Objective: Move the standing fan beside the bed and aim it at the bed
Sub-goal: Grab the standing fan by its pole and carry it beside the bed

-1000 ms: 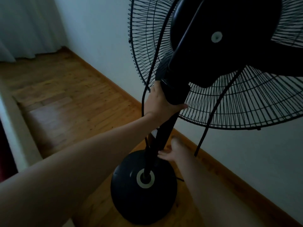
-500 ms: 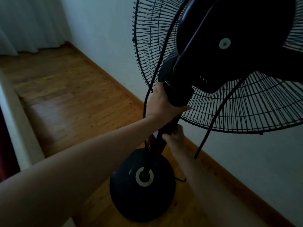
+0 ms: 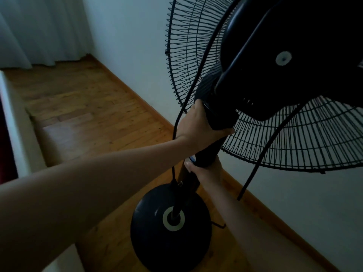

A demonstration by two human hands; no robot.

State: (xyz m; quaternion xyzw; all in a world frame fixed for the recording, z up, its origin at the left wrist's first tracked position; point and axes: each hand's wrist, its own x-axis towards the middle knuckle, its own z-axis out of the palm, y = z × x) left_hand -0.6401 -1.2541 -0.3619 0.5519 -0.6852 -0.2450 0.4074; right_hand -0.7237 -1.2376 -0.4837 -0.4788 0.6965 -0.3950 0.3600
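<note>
— How many hands do you have on it?

— Two. My left hand [image 3: 198, 128] is wrapped tight around the neck of the one standing fan [image 3: 279, 61], just under the motor housing. My right hand [image 3: 204, 170] is closed on the pole [image 3: 188, 190] directly below it.

— Where is the fan?

— Close beside the white wall [image 3: 137, 42], its single round base [image 3: 170, 230] over the wooden floor [image 3: 84, 114]; I can't tell if it touches.

— Cords?

— I count two hanging: one cord [image 3: 177, 118] past my left wrist, another [image 3: 261, 158] across the grille [image 3: 294, 142].
</note>
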